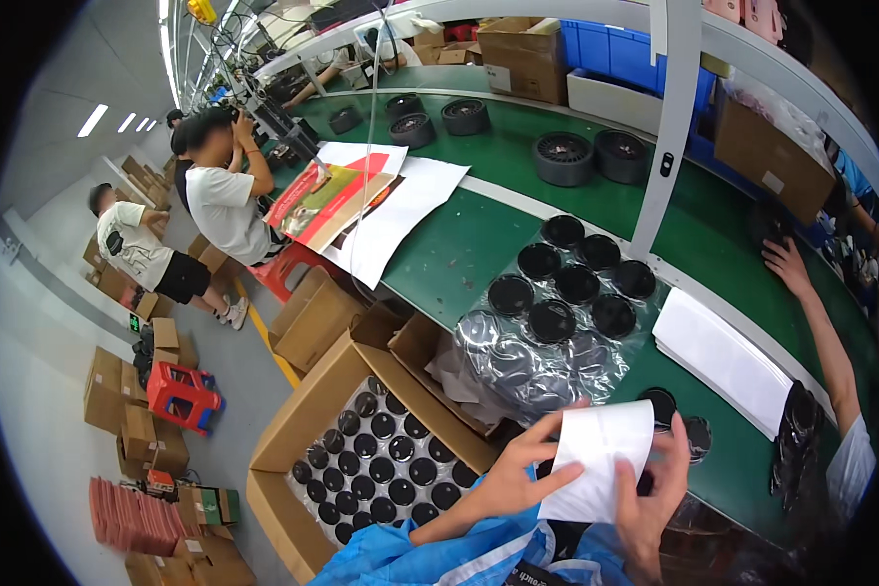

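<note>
White paper sheet (601, 451), curved, held at the desk's (444, 256) near edge | left fingers (530, 452) pinch its left side, right fingers (670, 471) its right | light, even grip should prevent creases | paper stack (721, 356) farther right

The person wears a bright blue, loosely creased, slightly shiny garment (386, 557) with white bands, and low down a black strip (532, 576) bearing pale lettering.

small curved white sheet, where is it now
Head view, lower right of centre: the small curved white sheet is held between the left hand and right hand, just below the clear plastic sheeting.
</note>
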The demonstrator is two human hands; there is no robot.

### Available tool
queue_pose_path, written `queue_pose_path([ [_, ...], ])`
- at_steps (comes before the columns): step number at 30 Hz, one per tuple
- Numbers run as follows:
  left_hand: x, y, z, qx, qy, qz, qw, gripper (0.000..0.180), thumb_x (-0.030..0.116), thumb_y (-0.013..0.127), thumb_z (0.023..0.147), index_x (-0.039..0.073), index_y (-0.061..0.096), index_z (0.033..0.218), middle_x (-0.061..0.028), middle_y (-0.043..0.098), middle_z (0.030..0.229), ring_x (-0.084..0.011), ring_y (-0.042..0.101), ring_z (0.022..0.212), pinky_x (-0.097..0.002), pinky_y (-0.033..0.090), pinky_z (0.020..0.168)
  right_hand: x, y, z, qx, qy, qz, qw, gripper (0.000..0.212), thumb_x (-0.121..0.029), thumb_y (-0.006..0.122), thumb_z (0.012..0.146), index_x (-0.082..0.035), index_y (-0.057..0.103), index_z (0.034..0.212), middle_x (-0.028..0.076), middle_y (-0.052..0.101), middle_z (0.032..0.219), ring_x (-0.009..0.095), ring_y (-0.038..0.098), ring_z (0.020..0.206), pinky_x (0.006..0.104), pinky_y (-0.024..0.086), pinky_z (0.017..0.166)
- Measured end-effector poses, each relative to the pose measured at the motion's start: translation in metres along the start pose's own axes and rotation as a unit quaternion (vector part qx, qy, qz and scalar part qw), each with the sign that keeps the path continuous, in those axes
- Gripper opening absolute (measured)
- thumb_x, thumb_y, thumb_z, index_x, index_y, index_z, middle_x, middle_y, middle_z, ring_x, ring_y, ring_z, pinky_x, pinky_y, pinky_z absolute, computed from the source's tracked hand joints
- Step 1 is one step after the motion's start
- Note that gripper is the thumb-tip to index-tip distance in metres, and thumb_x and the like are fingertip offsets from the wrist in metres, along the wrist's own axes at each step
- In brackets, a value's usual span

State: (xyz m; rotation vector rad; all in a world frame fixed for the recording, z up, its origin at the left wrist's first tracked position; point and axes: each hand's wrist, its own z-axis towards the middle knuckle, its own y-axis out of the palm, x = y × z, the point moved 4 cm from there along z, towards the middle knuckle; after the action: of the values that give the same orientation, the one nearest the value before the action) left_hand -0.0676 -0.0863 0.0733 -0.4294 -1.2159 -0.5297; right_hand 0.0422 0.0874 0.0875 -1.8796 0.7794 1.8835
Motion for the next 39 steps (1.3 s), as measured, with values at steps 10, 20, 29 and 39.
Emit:
queue_pose_path([
  [10, 0.021, -0.024, -0.02, -0.06, 0.119, 0.145, 0.98, 0.019, 0.004, 0.082, 0.094, -0.004, 0.082, 0.111, -0.0208, 0.076, 0.13, -0.0373, 0.073, 0.123, -0.0414, 0.053, 0.11, -0.017, 0.036, -0.008, -0.261, -0.426, -0.349, 0.793, 0.041, -0.007, 0.09, 0.081, -0.002, 0.079, 0.12, 0.01, 0.076, 0.106, 0.022, 0.075, 0.086, 0.0317, 0.06, 0.073],
  [20, -0.012, -0.009, -0.016, -0.012, -0.117, 0.102, 0.988, 0.012, -0.003, 0.079, 0.094, -0.007, 0.082, 0.105, -0.016, 0.081, 0.101, -0.0255, 0.078, 0.087, -0.0328, 0.059, 0.075, 0.003, 0.03, 0.008, -0.15, -0.462, -0.37, 0.792, 0.031, -0.007, 0.09, 0.082, -0.001, 0.08, 0.111, 0.008, 0.075, 0.095, 0.022, 0.072, 0.074, 0.0332, 0.057, 0.06],
  [29, -0.021, 0.002, -0.001, -0.075, -0.081, 0.108, 0.988, 0.009, 0.0, 0.077, 0.098, -0.006, 0.082, 0.102, -0.0141, 0.081, 0.097, -0.0203, 0.076, 0.083, -0.0307, 0.057, 0.073, 0.023, 0.012, 0.025, -0.223, -0.348, -0.326, 0.85, 0.025, -0.006, 0.089, 0.081, -0.003, 0.081, 0.105, 0.006, 0.073, 0.092, 0.021, 0.072, 0.076, 0.033, 0.056, 0.061],
  [39, -0.034, 0.012, 0.01, -0.08, -0.089, 0.088, 0.989, 0.011, 0.001, 0.077, 0.098, -0.003, 0.084, 0.105, -0.0147, 0.081, 0.099, -0.0234, 0.077, 0.081, -0.0301, 0.059, 0.072, 0.04, 0.001, 0.04, -0.178, -0.231, -0.245, 0.924, 0.027, -0.005, 0.092, 0.072, -0.003, 0.079, 0.095, 0.007, 0.074, 0.091, 0.021, 0.074, 0.077, 0.0338, 0.054, 0.061],
])
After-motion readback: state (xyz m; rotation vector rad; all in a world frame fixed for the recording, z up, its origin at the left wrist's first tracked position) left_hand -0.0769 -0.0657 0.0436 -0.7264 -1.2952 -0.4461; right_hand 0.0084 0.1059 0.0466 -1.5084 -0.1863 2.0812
